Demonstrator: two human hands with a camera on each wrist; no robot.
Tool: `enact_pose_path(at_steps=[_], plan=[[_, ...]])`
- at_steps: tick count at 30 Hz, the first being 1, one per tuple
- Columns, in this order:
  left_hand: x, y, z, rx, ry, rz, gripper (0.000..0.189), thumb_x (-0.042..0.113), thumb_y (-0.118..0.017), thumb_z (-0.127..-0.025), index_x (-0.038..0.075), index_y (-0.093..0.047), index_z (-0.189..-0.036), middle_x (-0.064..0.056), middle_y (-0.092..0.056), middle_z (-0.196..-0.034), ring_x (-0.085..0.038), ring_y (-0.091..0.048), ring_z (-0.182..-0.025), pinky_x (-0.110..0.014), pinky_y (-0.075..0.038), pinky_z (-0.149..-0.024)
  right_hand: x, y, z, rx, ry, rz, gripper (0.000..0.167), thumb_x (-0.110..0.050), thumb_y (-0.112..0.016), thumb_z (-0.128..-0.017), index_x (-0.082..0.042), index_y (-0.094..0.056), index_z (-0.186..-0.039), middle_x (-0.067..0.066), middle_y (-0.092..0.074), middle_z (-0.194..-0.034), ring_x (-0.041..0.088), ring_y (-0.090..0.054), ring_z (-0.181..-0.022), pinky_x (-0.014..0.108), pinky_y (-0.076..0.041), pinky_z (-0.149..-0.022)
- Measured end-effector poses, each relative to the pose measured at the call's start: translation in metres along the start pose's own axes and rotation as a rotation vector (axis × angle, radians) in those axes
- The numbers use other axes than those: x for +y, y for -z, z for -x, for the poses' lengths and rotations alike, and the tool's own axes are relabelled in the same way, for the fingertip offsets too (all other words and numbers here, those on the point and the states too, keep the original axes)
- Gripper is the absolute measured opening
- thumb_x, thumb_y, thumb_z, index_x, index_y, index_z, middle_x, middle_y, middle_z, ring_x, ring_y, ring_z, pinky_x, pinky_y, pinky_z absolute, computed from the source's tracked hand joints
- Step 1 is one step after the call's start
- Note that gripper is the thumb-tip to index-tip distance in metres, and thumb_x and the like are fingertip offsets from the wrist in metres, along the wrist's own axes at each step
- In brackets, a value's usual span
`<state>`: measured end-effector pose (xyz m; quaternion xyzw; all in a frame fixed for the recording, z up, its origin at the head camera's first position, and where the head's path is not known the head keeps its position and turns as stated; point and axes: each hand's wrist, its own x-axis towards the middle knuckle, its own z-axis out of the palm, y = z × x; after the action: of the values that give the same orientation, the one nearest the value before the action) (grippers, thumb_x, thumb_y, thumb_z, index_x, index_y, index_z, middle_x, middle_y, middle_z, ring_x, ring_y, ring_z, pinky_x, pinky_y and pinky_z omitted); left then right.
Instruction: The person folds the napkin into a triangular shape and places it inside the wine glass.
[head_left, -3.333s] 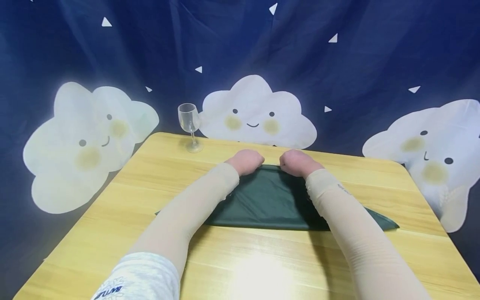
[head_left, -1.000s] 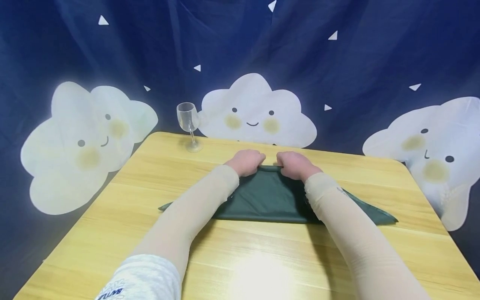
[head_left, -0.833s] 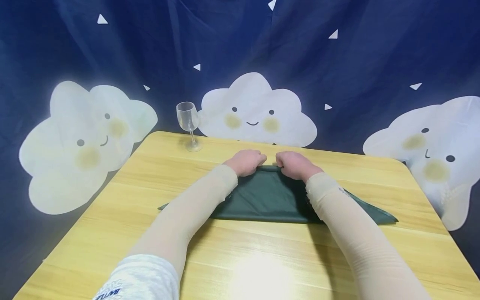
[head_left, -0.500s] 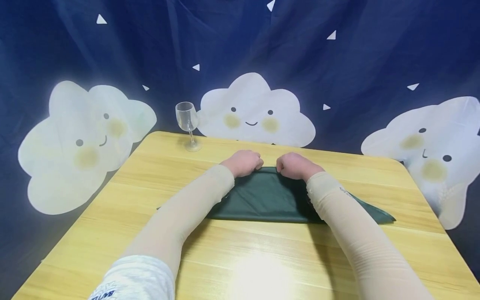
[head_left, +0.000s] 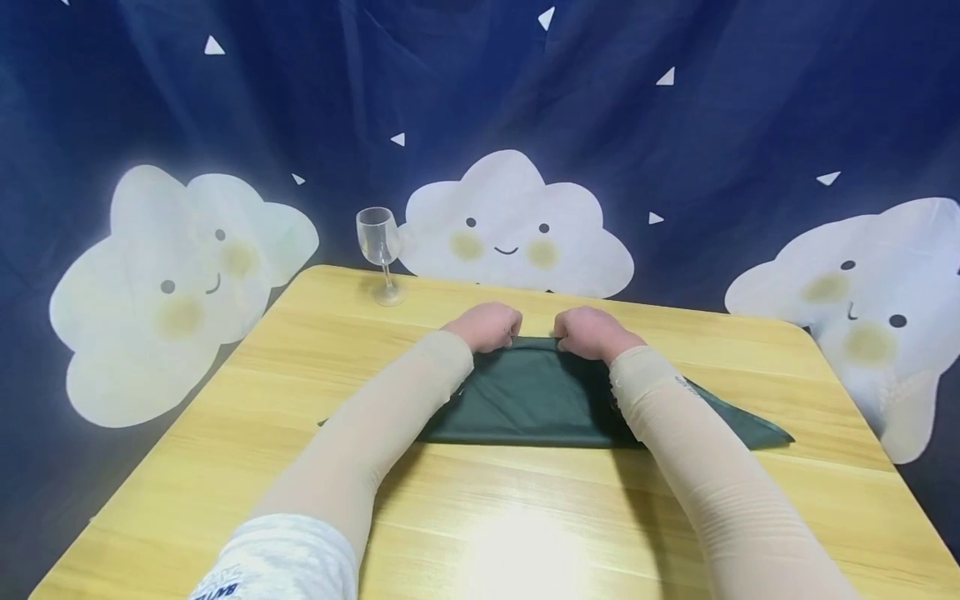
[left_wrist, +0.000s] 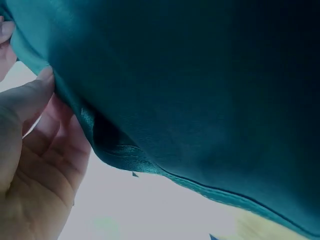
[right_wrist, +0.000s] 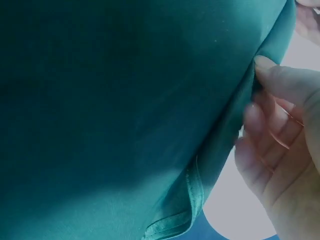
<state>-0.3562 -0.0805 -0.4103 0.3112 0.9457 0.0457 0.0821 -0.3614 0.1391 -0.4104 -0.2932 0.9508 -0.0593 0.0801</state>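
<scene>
A dark green cloth (head_left: 536, 396) with a hemmed edge lies across the table, its two side corners pointing left and right. My left hand (head_left: 489, 327) pinches the cloth's far folded edge between thumb and fingers. A short span to the right, my right hand (head_left: 591, 332) pinches the same edge. In the left wrist view the thumb (left_wrist: 37, 90) presses on the fold, and the hem curls open below it. In the right wrist view the thumb (right_wrist: 280, 77) lies on the fold, with a loose hemmed corner hanging lower down. My left forearm covers most of the left corner.
A clear wine glass (head_left: 379, 250) stands upright near the table's back left edge, beyond my left hand. The wooden table (head_left: 480, 500) reflects a bright light near the front. Behind it hangs a dark blue curtain (head_left: 480, 75) with smiling clouds.
The cloth's near edge has shifted slightly away from me since the oldest frame. Both hands keep pinching the far edge, which sits slightly nearer me now; the fingers shift a little along it.
</scene>
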Motion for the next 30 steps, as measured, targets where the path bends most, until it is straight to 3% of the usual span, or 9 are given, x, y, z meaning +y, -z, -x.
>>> enact_pose_path(at_steps=[6, 12, 16, 19, 25, 30], plan=[[0.003, -0.004, -0.005, 0.011, 0.01, -0.095, 0.013, 0.003, -0.057, -0.096, 0.014, -0.06, -0.091, -0.001, -0.059, -0.085, -0.018, -0.054, -0.078, -0.033, -0.046, -0.072, -0.002, -0.002, 0.002, 0.05, 0.007, 0.017, 0.024, -0.013, -0.068, -0.091, -0.013, -0.052, -0.073, 0.002, -0.048, -0.072, 0.022, -0.047, -0.067, 0.036, -0.039, -0.062], [0.006, -0.011, -0.009, 0.057, -0.04, -0.213, 0.012, 0.003, -0.055, -0.098, 0.014, -0.057, -0.094, -0.002, -0.055, -0.085, -0.02, -0.054, -0.077, -0.034, -0.047, -0.071, -0.001, -0.003, 0.002, 0.052, 0.079, 0.001, 0.02, 0.003, -0.063, -0.081, -0.012, -0.053, -0.073, 0.002, -0.048, -0.073, 0.022, -0.046, -0.068, 0.035, -0.04, -0.065], [0.007, -0.008, -0.008, 0.053, -0.059, -0.237, 0.014, 0.004, -0.052, -0.1, 0.014, -0.058, -0.093, -0.003, -0.056, -0.085, -0.02, -0.054, -0.077, -0.035, -0.048, -0.072, 0.0, 0.003, 0.0, 0.015, 0.18, -0.006, 0.03, 0.009, -0.058, -0.073, -0.014, -0.041, -0.063, -0.003, -0.03, -0.066, 0.017, -0.029, -0.061, 0.032, -0.029, -0.06], [0.008, -0.006, -0.007, 0.05, -0.069, -0.228, 0.019, 0.005, -0.051, -0.102, 0.015, -0.057, -0.087, -0.001, -0.055, -0.081, -0.019, -0.05, -0.074, -0.033, -0.047, -0.071, -0.001, 0.005, -0.001, -0.024, 0.2, -0.016, 0.035, 0.008, -0.056, -0.074, -0.017, -0.037, -0.059, -0.005, -0.023, -0.064, 0.015, -0.021, -0.059, 0.031, -0.023, -0.059], [0.009, -0.002, 0.001, 0.039, -0.102, -0.183, 0.027, 0.001, -0.051, -0.099, 0.016, -0.051, -0.076, 0.001, -0.046, -0.07, -0.017, -0.042, -0.069, -0.032, -0.043, -0.068, 0.001, 0.004, -0.001, -0.031, 0.156, -0.022, 0.026, -0.001, -0.057, -0.086, -0.015, -0.057, -0.063, -0.003, -0.049, -0.064, 0.016, -0.044, -0.06, 0.034, -0.041, -0.064], [0.006, 0.001, 0.006, 0.048, -0.074, -0.077, 0.025, 0.0, -0.052, -0.097, 0.015, -0.055, -0.077, 0.001, -0.048, -0.074, -0.018, -0.045, -0.071, -0.031, -0.042, -0.069, 0.001, 0.001, 0.0, -0.016, 0.062, -0.063, 0.011, -0.004, -0.064, -0.087, -0.009, -0.062, -0.077, 0.001, -0.057, -0.074, 0.021, -0.052, -0.071, 0.037, -0.045, -0.072]])
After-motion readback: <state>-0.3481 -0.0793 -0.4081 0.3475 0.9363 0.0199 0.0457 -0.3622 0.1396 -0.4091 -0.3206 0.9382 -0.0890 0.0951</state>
